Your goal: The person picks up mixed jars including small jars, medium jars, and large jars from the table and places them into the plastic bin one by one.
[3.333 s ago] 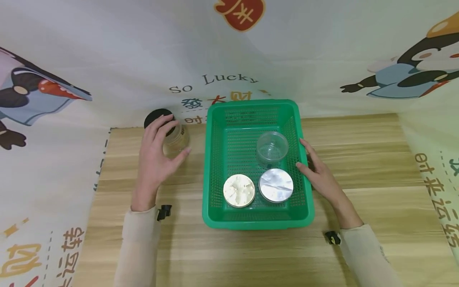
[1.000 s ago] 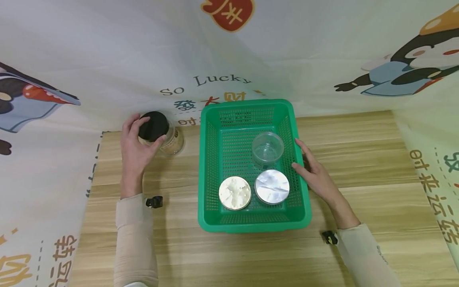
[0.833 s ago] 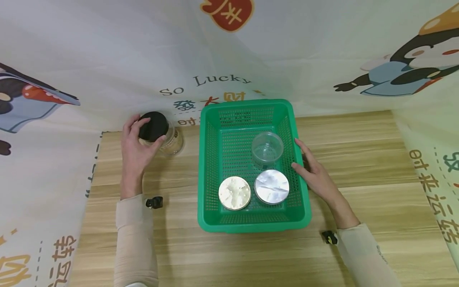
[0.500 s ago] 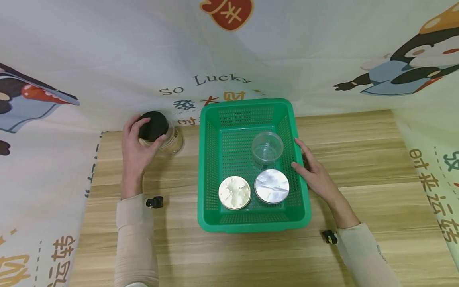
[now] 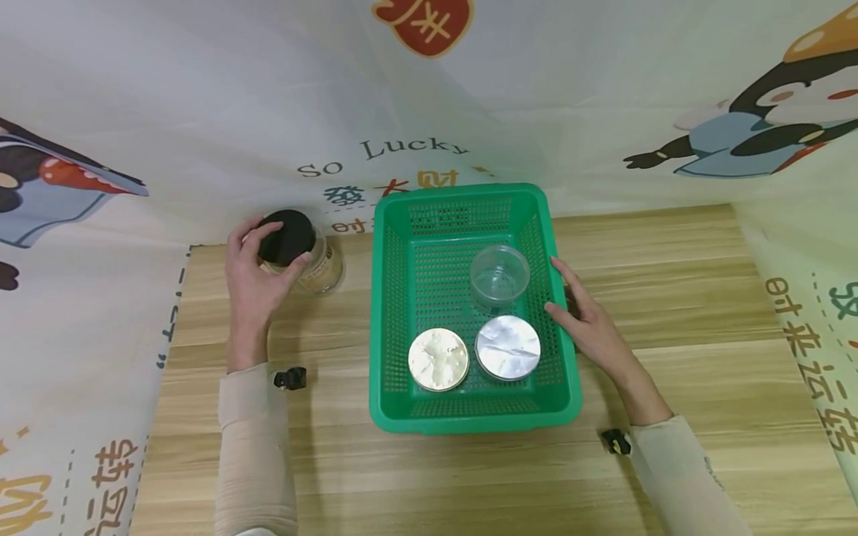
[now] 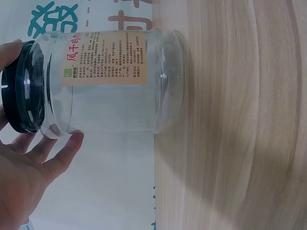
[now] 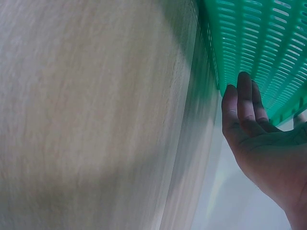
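Note:
My left hand [image 5: 258, 279] holds a clear plastic jar [image 5: 323, 269] by its black lid [image 5: 288, 237], thumb on one side and fingers on the other. In the left wrist view the jar carries an orange printed label [image 6: 105, 57], and its base is at the tabletop. My right hand [image 5: 596, 331] grips the right rim of a green plastic basket [image 5: 379, 320]; thumb and a finger lie over the rim, the other fingers against the outer wall. Inside the basket are a lidless clear jar [image 5: 499, 279], a gold-topped container [image 5: 439, 360] and a silver foil-topped container [image 5: 508, 348].
A wooden table [image 5: 429, 476] carries everything. Behind it and along both sides hangs a white printed cloth [image 5: 570, 112], close to the jar and the basket's far edge. Small black wrist cameras [image 5: 290, 378] are worn on both arms.
Since the oldest frame my left hand has closed in on the jar and taken hold of its lid. Over the last second both hands, jar and basket have stayed almost still.

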The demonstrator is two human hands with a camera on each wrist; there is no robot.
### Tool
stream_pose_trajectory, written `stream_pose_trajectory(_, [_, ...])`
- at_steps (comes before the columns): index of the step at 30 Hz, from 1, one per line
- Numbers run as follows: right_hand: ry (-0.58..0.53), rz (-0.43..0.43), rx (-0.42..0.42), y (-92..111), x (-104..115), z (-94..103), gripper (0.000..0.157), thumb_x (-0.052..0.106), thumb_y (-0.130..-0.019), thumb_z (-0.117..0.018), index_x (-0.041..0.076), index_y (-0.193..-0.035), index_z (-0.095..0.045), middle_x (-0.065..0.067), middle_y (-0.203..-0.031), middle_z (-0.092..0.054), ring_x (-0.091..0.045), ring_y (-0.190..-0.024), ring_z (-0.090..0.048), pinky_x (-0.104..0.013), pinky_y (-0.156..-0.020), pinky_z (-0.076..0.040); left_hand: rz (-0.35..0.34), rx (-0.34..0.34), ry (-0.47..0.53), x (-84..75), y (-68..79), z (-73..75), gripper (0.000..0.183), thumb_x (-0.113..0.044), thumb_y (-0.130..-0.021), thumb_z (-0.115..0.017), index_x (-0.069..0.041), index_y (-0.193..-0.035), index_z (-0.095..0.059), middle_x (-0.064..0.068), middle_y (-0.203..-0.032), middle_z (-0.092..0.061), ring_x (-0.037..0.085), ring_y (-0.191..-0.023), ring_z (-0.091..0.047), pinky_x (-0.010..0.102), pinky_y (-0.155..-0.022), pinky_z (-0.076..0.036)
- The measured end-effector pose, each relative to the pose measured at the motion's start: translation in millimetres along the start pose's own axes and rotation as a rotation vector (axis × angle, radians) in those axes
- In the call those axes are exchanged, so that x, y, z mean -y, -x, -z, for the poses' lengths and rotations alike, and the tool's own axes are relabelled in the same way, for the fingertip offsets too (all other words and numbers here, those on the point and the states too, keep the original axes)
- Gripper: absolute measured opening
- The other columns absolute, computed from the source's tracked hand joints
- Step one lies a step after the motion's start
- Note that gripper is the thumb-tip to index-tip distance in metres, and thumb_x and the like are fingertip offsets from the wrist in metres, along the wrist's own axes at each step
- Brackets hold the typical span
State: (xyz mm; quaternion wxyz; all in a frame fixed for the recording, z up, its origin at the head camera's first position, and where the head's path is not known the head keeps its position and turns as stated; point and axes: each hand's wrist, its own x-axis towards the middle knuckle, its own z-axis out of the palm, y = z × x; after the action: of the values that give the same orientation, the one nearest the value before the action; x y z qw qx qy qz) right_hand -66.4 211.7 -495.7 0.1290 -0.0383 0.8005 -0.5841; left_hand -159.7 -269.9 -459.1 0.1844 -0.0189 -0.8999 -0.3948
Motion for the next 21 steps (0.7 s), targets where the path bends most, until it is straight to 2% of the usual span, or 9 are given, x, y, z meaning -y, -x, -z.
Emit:
stream_pose_trajectory(5, [-0.002,0.005,0.004,-1,1,-0.2,0.069,0.026,-0.102,-0.055,0.044,-0.157,-0.016,-0.023,-0.14,-0.048,-0.037,-0.124,-0.051,-0.058,-0.096,-0.045,-0.003,-0.009,0.018,0.0,-0.2,-0.3,0.054,-0.02,-0.077,-0.086,-0.011,-0.126,-0.067,0.012,-0.144,-0.044,0.027,-0.134,-0.041,0.046,-0.107,-0.038])
stream_pose_trajectory(12, [0.006,0.014,-0.001,1,0,0.5,0.068,0.027,-0.103,-0.053,0.044,-0.157,-0.017,-0.022,-0.138,-0.05,-0.035,-0.12,-0.054,-0.055,-0.094,-0.047,0.007,-0.011,0.094,-1.9,1.6,-2.4,0.052,-0.016,-0.075,-0.087,-0.011,-0.124,-0.069,0.009,-0.143,-0.045,0.023,-0.131,-0.043,0.051,-0.095,-0.046])
stream_pose_trajectory(17, [0.006,0.018,-0.001,1,1,-0.3,0.068,0.026,-0.103,-0.053,0.043,-0.157,-0.017,-0.021,-0.138,-0.05,-0.035,-0.12,-0.054,-0.052,-0.093,-0.049,0.045,-0.02,0.156,-5.0,4.3,-0.9,0.051,-0.012,-0.074,-0.087,-0.012,-0.122,-0.07,0.001,-0.142,-0.047,0.018,-0.128,-0.045,0.04,-0.088,-0.046])
stream_pose_trajectory(21, [0.0,0.019,0.004,1,1,-0.9,0.068,0.026,-0.103,-0.053,0.043,-0.157,-0.016,-0.022,-0.137,-0.05,-0.035,-0.12,-0.054,-0.052,-0.092,-0.049,0.051,-0.01,0.254,-18.8,7.9,4.5,0.051,-0.003,-0.073,-0.084,-0.004,-0.122,-0.069,0.008,-0.142,-0.046,0.018,-0.126,-0.046,0.029,-0.087,-0.047])
